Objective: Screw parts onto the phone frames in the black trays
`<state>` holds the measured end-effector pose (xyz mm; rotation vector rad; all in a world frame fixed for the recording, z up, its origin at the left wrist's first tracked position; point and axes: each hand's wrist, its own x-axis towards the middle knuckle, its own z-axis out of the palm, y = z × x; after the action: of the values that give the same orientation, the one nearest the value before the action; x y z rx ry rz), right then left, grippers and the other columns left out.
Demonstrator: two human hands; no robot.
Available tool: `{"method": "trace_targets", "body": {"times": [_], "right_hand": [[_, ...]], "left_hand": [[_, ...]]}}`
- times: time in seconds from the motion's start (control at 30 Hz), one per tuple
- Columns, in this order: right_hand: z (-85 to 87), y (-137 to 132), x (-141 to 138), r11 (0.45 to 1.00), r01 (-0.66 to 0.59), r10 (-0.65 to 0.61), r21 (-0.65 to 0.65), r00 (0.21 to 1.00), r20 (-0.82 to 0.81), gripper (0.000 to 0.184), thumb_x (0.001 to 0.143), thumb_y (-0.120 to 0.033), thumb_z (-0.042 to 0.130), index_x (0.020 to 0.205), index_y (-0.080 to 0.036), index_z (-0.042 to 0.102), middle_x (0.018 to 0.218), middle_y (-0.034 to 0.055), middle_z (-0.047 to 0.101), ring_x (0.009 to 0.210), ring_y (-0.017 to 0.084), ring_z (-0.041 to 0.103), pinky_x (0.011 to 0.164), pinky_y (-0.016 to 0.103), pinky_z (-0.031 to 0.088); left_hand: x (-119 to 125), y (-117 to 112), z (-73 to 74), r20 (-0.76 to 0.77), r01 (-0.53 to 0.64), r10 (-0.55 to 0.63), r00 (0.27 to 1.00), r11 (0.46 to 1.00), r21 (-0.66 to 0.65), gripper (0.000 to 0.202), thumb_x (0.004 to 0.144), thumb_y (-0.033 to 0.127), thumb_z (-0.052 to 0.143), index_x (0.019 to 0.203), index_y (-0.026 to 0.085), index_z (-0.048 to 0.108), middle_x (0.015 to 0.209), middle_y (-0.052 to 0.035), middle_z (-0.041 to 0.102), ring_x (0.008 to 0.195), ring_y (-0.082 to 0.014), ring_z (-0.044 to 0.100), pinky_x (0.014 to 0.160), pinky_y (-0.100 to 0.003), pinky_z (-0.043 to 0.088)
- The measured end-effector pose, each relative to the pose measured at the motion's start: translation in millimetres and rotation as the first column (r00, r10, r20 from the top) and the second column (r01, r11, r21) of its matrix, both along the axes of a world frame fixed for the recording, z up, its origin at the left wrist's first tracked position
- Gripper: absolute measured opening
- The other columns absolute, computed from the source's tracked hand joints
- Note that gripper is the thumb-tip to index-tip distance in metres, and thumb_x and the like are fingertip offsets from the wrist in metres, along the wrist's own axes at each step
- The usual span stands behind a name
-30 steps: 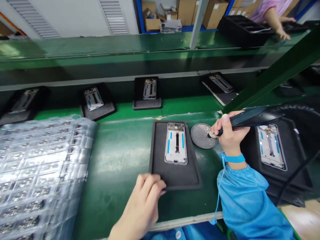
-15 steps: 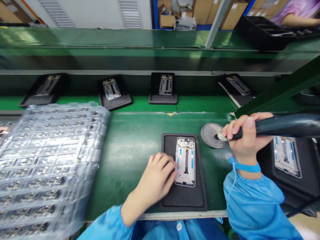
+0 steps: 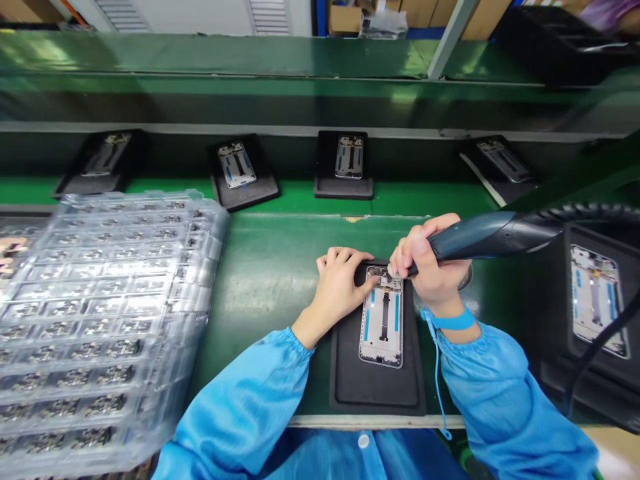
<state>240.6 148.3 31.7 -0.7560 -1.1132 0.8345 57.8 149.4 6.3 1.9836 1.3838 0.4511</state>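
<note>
An opened phone frame, with blue strips and a dark flex cable, lies in a black tray in front of me. My left hand reaches over the tray's upper left, its fingers spread and its thumb resting at the phone frame's upper end. Closed around a dark electric screwdriver, my right hand keeps the tool's tip low at the frame's upper right; the exact contact is hidden by my fingers. A round metal dish is mostly covered behind the right hand.
Clear plastic trays of small parts are stacked at the left. Along the back, several black trays hold similar phone frames. Another phone frame lies at right, crossed by a cable. A person's sleeve shows far right.
My right hand has brought the screwdriver left from the round dish to the phone frame's top. My left hand has moved up from the frame's left side, its fingers now spread.
</note>
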Motion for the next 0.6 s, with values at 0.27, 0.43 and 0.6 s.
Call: {"method": "trace_targets", "body": {"times": [0.27, 0.43, 0.6], "right_hand": [[-4.1, 3.8, -1.4, 0.998, -0.028, 0.026, 0.059, 0.999, 0.028, 0.040, 0.117, -0.055, 0.098, 0.116, -0.035, 0.064, 0.074, -0.0131, 0.058, 0.044, 0.011, 0.052, 0.045, 0.025, 0.057], [-5.9, 5.8, -1.4, 0.998, -0.011, 0.008, 0.070, 0.999, 0.043, 0.041, 0.118, -0.056, 0.097, 0.117, -0.034, 0.063, 0.074, -0.0135, 0.056, 0.043, 0.010, 0.049, 0.044, 0.025, 0.054], [-3.6, 4.4, -4.0, 1.000, -0.006, 0.006, -0.003, 0.995, 0.101, 0.046, 0.115, -0.056, 0.100, 0.116, -0.034, 0.059, 0.076, -0.0129, 0.056, 0.047, 0.012, 0.052, 0.051, 0.030, 0.061]], "left_hand": [[2.4, -1.0, 1.4, 0.006, -0.003, 0.003, 1.000, 1.000, -0.003, 0.041, 0.113, 0.034, 0.096, 0.153, 0.031, 0.087, 0.152, -0.0080, 0.086, 0.157, -0.0374, 0.063, 0.132, -0.057, 0.046], [2.4, -1.2, 1.2, 0.003, 0.005, -0.005, 1.000, 1.000, -0.001, 0.041, 0.114, 0.036, 0.095, 0.154, 0.030, 0.087, 0.151, -0.0090, 0.085, 0.155, -0.0380, 0.064, 0.130, -0.058, 0.047], [0.9, -2.7, 0.7, 0.013, 0.019, -0.019, 1.000, 1.000, 0.012, 0.040, 0.117, 0.036, 0.088, 0.157, 0.029, 0.086, 0.155, -0.0100, 0.084, 0.157, -0.0389, 0.063, 0.131, -0.058, 0.047]]}}
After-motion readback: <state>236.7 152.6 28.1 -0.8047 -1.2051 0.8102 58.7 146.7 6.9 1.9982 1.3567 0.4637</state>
